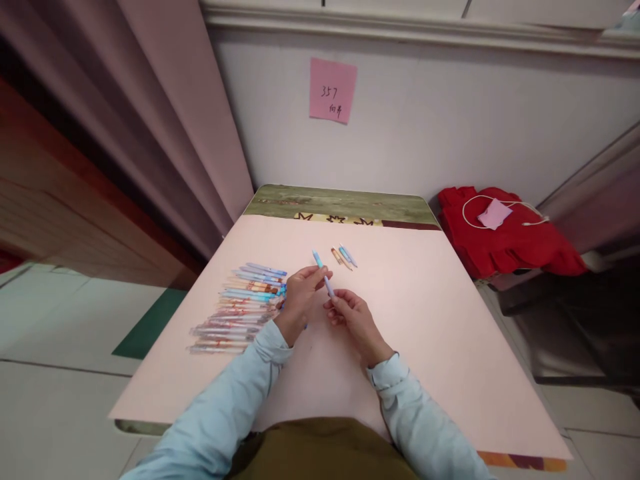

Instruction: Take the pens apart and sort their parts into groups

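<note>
Pale-pink worktop (425,320), seen from the head camera, with both of the person's hands raised just above its middle. The left hand (300,293) and the right hand (353,317) share one light-blue pen (319,259), which slants up and away from the person, its far tip pointing toward the wall. The grip of the left hand is pressed together on the pen's middle, thumb and fingertips pinching the barrel. The grip of the right hand pinches the near end of the same pen, the other fingers curled in. The pen is clear of the worktop surface and is held between the two hands.

To the left of the left hand lies a row of pens (240,307), side by side and roughly parallel, mostly blue and pink. The nearest of them are just beside the left wrist. Beyond the hands, three short loose pens (344,257) lie close together, well apart from the row. Light-blue sleeves (235,393) cover both forearms.

On the wall behind, a pink sticky note (333,90) bears the handwritten figures 357. To the right of the worktop lies a red cloth (510,243), carrying a white cable (470,203) and a small pink slip (494,213). A curtain (165,120) hangs at the left.
</note>
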`<action>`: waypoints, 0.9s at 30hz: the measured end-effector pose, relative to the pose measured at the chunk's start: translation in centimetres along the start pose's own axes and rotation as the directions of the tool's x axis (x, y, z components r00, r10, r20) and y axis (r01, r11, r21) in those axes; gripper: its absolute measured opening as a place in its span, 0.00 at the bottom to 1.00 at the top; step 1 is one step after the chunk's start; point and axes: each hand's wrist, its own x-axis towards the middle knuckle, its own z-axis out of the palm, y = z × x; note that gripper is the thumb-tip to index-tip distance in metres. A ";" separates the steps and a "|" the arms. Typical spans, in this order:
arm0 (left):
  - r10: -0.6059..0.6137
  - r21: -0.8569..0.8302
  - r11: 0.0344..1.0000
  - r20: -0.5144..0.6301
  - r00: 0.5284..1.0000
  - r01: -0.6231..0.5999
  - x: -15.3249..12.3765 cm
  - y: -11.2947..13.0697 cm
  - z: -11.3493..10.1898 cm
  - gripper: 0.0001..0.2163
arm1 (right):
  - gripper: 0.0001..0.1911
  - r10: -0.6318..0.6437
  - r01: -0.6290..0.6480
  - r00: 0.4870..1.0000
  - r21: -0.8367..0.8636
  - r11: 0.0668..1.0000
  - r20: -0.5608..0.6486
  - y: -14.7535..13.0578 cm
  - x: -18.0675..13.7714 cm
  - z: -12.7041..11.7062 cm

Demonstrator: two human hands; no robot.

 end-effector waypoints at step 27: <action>-0.020 -0.085 0.996 0.049 0.999 0.024 0.1 1.2 -0.3 0.15 | 0.15 -0.056 0.057 0.998 0.032 0.998 -0.033 0.7 0.4 -0.1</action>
